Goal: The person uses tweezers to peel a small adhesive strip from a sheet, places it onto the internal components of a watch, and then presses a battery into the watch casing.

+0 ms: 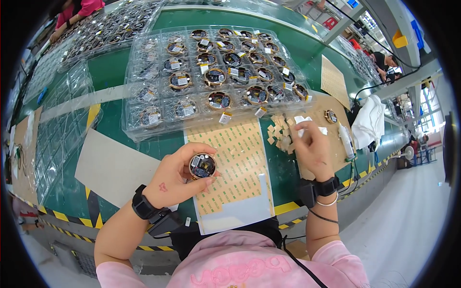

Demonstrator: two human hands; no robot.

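Observation:
My left hand (185, 168) is wrapped round a round watch case (202, 166), its gold rim and exposed circuit board facing up. It holds the case over the left edge of a tan adhesive sheet (235, 156) with green print, partly peeled down to its white backing. My right hand (313, 149) is at the right, fingers curled with thumb and forefinger close together. Whatever they may pinch is too small to make out. Beside those fingertips lie a pile of small tan paper squares (278, 133) and some white scraps (302, 119).
A clear compartment tray (144, 126) of watch cases spans the far side. Another watch case (330, 116) and a white tube (345, 141) lie right, near a white cloth (370, 120). Grey card (113, 165) lies left. Other people work farther off. Cables hang at right.

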